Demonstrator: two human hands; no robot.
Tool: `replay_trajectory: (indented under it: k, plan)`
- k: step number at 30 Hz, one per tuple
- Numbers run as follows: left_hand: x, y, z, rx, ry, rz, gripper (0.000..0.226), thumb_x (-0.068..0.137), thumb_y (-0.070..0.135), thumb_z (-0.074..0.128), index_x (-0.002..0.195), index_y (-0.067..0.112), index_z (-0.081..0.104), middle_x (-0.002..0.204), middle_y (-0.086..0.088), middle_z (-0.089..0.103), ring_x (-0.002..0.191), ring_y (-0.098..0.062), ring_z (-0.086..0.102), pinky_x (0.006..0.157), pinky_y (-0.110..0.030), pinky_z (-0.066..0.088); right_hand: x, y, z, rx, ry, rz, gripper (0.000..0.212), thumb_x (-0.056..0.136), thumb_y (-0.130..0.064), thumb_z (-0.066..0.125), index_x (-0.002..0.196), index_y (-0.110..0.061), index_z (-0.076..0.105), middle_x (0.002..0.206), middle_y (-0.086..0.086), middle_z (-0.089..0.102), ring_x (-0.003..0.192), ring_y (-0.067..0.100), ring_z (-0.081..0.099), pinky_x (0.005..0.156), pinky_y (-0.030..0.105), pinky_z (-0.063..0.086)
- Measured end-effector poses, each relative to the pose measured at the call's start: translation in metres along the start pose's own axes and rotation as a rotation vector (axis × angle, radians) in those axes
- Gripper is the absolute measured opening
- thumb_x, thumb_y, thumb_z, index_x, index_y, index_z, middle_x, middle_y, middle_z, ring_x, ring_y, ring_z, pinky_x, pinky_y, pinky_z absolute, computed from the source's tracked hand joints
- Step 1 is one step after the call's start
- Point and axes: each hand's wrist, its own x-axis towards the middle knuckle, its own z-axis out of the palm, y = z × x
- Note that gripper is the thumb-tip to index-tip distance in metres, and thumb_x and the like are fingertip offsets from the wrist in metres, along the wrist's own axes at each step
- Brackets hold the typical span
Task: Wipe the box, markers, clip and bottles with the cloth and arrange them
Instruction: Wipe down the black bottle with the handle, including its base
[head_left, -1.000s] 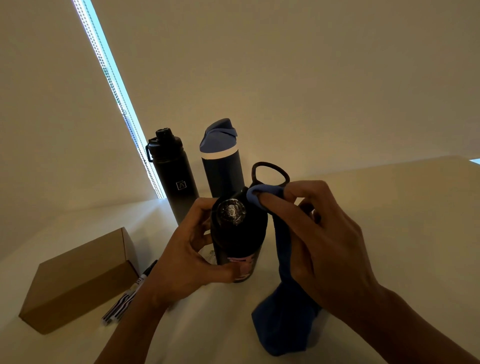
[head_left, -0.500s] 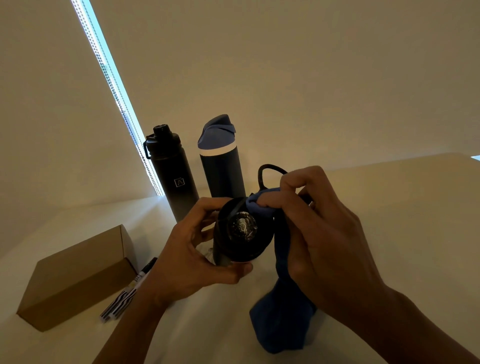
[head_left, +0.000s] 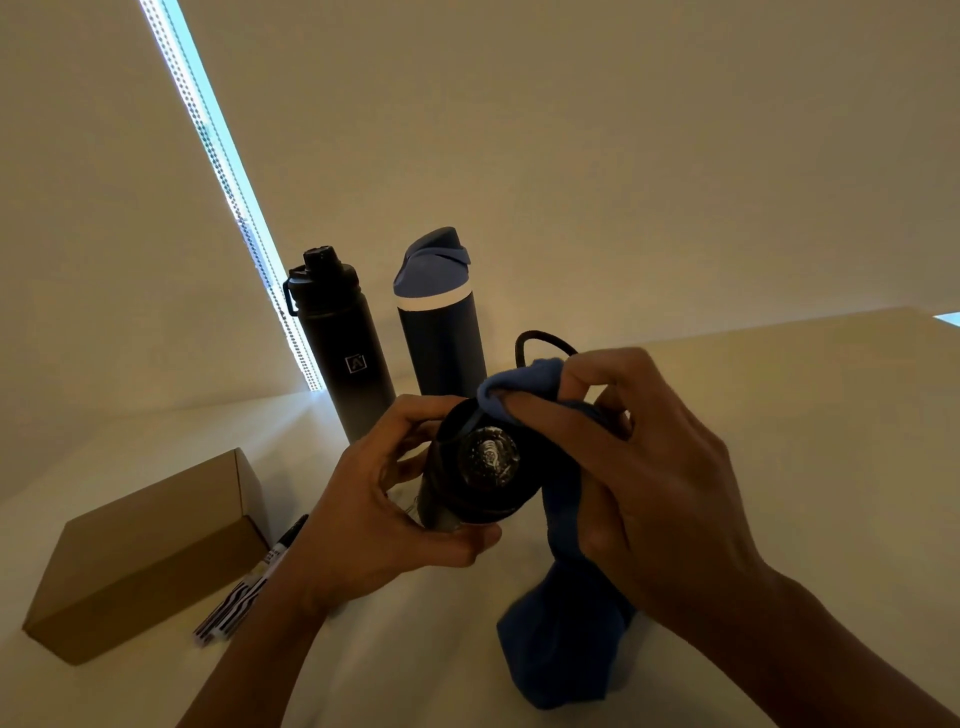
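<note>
A: Bottle (head_left: 483, 467) tilted, lid at camera; left hand (head_left: 363, 525) wraps its body, right hand (head_left: 649, 493) pinches cloth (head_left: 566, 649) onto the lid rim, tail hanging right of it.
B: Risk?
A: One-handed hold, so a hard rub could twist it loose. Markers (head_left: 244, 587), box (head_left: 145, 551) left of it; black flask (head_left: 337, 353), blue-capped flask (head_left: 441, 338) behind. A slip might topple those.

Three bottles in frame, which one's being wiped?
The nearest bottle, its black cap tipped toward the camera: the left hand grips it while the right hand presses the blue cloth on its cap. The logo bottle and blue-lidded bottle stand upright behind, untouched.
</note>
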Motion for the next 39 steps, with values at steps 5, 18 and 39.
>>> replay_trajectory:
  k: [5, 18, 39]
  plan:
    - [-0.001, -0.001, -0.001, -0.003, -0.009, -0.015, 0.088, 0.06, 0.028, 0.097, 0.132, 0.052, 0.052, 0.133, 0.011, 0.064, 0.13, -0.023, 0.061, 0.105, -0.059, 0.052, 0.0, -0.005, 0.002, 0.068, -0.056, 0.021, 0.054, 0.093, -0.01, 0.061, 0.14, -0.03, 0.046, 0.128, 0.011, 0.057, 0.104, 0.026, 0.064, 0.077, 0.041, 0.061]
    - [-0.001, 0.006, -0.002, 0.001, -0.067, -0.005, 0.091, 0.061, 0.002, 0.098, 0.133, 0.036, 0.053, 0.131, 0.012, 0.064, 0.129, -0.02, 0.062, 0.105, -0.045, 0.056, 0.004, 0.013, 0.003, 0.269, 0.098, 0.174, 0.039, 0.099, 0.001, 0.054, 0.123, -0.024, 0.07, 0.113, 0.0, 0.048, 0.092, 0.018, 0.058, 0.08, 0.019, 0.05]
    - [0.001, 0.007, -0.005, -0.05, -0.091, -0.105, 0.088, 0.059, 0.004, 0.096, 0.134, 0.016, 0.051, 0.126, 0.012, 0.067, 0.122, -0.016, 0.065, 0.096, -0.023, 0.057, -0.003, 0.01, 0.031, 0.598, -0.114, 0.391, 0.042, 0.092, 0.001, 0.053, 0.127, -0.016, 0.067, 0.104, 0.006, 0.05, 0.097, 0.011, 0.056, 0.087, 0.015, 0.045]
